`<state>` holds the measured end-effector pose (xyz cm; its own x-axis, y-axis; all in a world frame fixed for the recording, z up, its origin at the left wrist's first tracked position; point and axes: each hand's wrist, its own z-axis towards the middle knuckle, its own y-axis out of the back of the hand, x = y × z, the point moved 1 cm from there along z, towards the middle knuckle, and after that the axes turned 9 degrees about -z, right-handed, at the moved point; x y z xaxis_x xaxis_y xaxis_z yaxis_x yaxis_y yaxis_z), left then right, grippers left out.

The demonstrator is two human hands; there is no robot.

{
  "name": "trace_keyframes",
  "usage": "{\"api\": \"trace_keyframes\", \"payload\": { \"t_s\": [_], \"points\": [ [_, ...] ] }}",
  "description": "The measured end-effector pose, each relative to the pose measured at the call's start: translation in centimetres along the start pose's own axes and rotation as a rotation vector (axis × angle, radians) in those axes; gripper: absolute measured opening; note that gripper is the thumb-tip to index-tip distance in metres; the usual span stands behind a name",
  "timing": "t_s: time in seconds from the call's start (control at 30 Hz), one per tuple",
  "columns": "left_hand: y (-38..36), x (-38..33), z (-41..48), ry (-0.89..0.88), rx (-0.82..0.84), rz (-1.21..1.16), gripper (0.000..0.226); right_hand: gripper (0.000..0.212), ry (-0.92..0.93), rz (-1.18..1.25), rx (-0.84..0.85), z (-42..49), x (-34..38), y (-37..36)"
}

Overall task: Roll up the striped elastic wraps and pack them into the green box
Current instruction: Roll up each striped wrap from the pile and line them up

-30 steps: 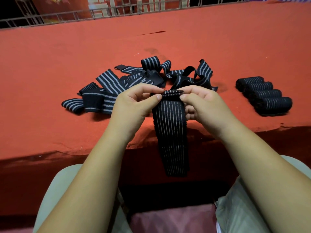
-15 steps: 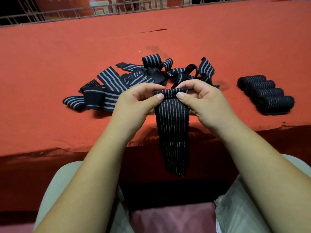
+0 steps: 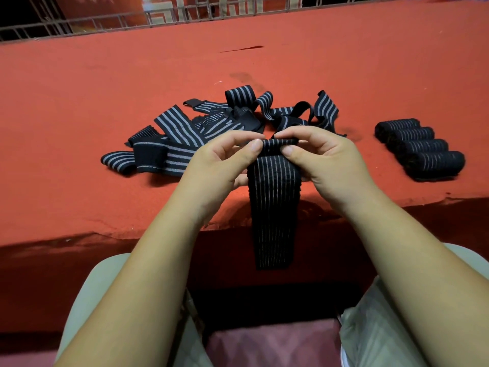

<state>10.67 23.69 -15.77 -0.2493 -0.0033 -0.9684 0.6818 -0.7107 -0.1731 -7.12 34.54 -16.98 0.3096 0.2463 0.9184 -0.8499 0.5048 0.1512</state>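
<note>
A black elastic wrap with thin grey stripes [image 3: 274,205] hangs over the table's near edge. Its top end is turned into a small roll. My left hand [image 3: 225,165] pinches the roll's left end between thumb and fingers. My right hand [image 3: 325,160] pinches the right end the same way. Behind my hands lies a tangled pile of unrolled striped wraps [image 3: 201,128]. Several finished rolls [image 3: 420,149] lie side by side at the right. No green box is in view.
The table is covered in red cloth [image 3: 79,102], and its front edge runs just under my wrists. A metal railing [image 3: 185,11] lines the far side. My knees in light trousers [image 3: 370,327] sit below the table.
The roll at the wrap's top has been turned a little further, and the hanging tail has risen slightly. Both hands stay at the roll's ends.
</note>
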Motion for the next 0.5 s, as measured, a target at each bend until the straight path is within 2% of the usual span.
{"api": "trace_keyframes", "payload": {
  "t_s": [0.33, 0.5],
  "points": [
    [0.00, 0.22, 0.12, -0.025, -0.086, -0.058, 0.017, 0.025, -0.018, -0.056, -0.003, 0.08, -0.25, -0.31],
    [0.06, 0.54, 0.26, -0.027, -0.122, -0.029, 0.016, 0.014, -0.009, -0.199, 0.009, 0.25, -0.34, 0.22]
  ]
}}
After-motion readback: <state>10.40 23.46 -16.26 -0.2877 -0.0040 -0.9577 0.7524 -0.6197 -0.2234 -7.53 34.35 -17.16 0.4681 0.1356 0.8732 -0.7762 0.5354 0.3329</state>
